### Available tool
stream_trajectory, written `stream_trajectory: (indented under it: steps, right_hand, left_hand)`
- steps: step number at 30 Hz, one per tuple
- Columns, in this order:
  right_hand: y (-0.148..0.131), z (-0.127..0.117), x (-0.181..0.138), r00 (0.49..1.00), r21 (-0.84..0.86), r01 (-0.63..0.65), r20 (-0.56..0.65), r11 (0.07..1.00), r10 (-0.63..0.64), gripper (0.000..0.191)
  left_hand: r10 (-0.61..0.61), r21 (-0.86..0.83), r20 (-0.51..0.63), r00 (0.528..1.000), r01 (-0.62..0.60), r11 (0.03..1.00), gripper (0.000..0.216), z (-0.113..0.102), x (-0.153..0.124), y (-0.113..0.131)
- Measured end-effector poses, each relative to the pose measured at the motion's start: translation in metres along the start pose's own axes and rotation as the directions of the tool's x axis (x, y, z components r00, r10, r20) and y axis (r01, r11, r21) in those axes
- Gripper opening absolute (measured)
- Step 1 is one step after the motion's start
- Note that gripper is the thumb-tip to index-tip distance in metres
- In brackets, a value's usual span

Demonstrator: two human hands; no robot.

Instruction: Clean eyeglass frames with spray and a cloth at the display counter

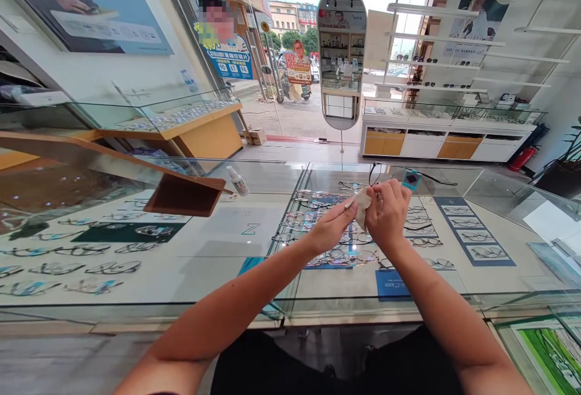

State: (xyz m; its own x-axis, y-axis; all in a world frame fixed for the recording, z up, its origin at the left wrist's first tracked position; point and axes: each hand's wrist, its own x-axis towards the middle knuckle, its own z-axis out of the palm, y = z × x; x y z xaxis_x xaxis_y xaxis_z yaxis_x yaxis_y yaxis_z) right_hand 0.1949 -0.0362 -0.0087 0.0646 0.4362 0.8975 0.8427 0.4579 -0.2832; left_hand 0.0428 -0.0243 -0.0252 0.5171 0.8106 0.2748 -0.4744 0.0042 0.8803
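Head view. Glass-topped counter point(254, 222) runs across, rows of display eyeglasses point(84, 251) beneath the pane on the left, more under and around the hands. Small white spray bottle point(238, 181) near the far edge, left of the hands, tilted in view. Brown wooden piece point(184, 194) juts in from the left, hiding part of the counter behind it. To the right, a dark blue tray point(503, 244) with four pairs in a column; blue card point(391, 286) at the near side. Beyond: tall oval mirror point(342, 56), white wall shelves point(436, 9), red fire extinguisher point(521, 158).

Both forearms reach forward from the near edge and converge above the counter, wrists close together. Left hand point(333, 225) comes in from the left, fingers extended and nearly together, thumb and fingertips pinched on a pale cloth point(362, 208). Right hand point(388, 210) has fingers curled in, closed around the eyewear and meeting the cloth. The held glasses point(438, 180) sit at the fingertips, above the counter; hands and cloth cover much of the front, so the exact grip on the frame cannot be told.

Cloth: thin-looking, beige, crumpled. Held frame: slim, dark, long temples pointing away and rightward; blue-edged dark square on the exposed lens.
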Motion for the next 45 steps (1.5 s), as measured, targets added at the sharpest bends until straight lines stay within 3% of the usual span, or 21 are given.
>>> stream_trajectory:
  steps: [4,6,10,13,15,18,20,23,25,30,33,36,40,45]
  right_hand:
    - [0.018,-0.017,0.022,0.982,0.215,-0.105,-0.131,0.971,0.135,0.029]
    - [0.029,-0.027,0.034,0.955,0.426,-0.191,-0.129,0.884,0.269,0.03]
    - [0.044,-0.039,0.051,0.899,0.755,-0.348,0.102,0.556,0.425,0.036]
    - [0.04,-0.041,0.062,0.862,0.8,-0.465,0.311,0.379,0.4,0.041]
    - [0.032,-0.044,0.074,0.836,0.773,-0.539,0.441,0.336,0.326,0.041]
    - [0.016,-0.054,0.101,0.794,0.707,-0.594,0.592,0.384,0.137,0.036]
    - [0.005,-0.063,0.121,0.771,0.677,-0.575,0.636,0.461,0.027,0.032]
    - [-0.009,-0.075,0.141,0.782,0.676,-0.508,0.622,0.534,-0.042,0.029]
    - [-0.017,-0.08,0.143,0.797,0.685,-0.474,0.601,0.553,-0.062,0.027]
    - [-0.03,-0.08,0.131,0.778,0.679,-0.468,0.62,0.566,-0.1,0.026]
    - [-0.033,-0.08,0.127,0.761,0.661,-0.483,0.642,0.574,-0.098,0.028]
    - [-0.035,-0.082,0.127,0.726,0.653,-0.499,0.674,0.571,-0.136,0.028]
    - [-0.036,-0.083,0.127,0.72,0.647,-0.479,0.676,0.594,-0.156,0.026]
    - [-0.039,-0.085,0.126,0.728,0.642,-0.452,0.667,0.62,-0.16,0.025]
  left_hand:
    - [0.021,0.066,-0.036,0.999,-0.019,0.998,0.046,-0.009,0.005,0.014]
    - [0.001,0.005,-0.099,0.995,0.0,1.0,0.04,-0.015,0.009,0.025]
    - [0.021,-0.026,-0.102,0.995,-0.023,0.999,0.04,-0.021,0.012,0.053]
    - [0.148,0.172,-0.117,0.982,-0.127,0.977,0.051,-0.017,0.012,0.078]
    - [0.254,0.366,-0.12,0.96,-0.196,0.91,0.049,-0.014,0.013,0.098]
    - [0.467,0.63,-0.049,0.883,-0.335,0.7,0.035,-0.009,0.017,0.133]
    - [0.626,0.744,0.018,0.779,-0.429,0.512,0.026,-0.006,0.017,0.155]
    - [0.793,0.818,0.126,0.596,-0.514,0.256,0.035,0.0,0.013,0.172]
    - [0.821,0.839,0.193,0.538,-0.523,0.146,0.048,0.004,0.009,0.172]
    - [0.768,0.86,0.287,0.573,-0.506,0.056,0.071,0.016,0.003,0.157]
    - [0.724,0.856,0.313,0.615,-0.512,0.065,0.068,0.02,0.003,0.153]
    - [0.699,0.856,0.341,0.628,-0.515,0.044,0.06,0.02,0.004,0.153]
    - [0.684,0.854,0.408,0.605,-0.517,-0.053,0.051,0.017,0.004,0.154]
    - [0.649,0.797,0.565,0.51,-0.54,-0.269,0.044,0.014,0.002,0.157]
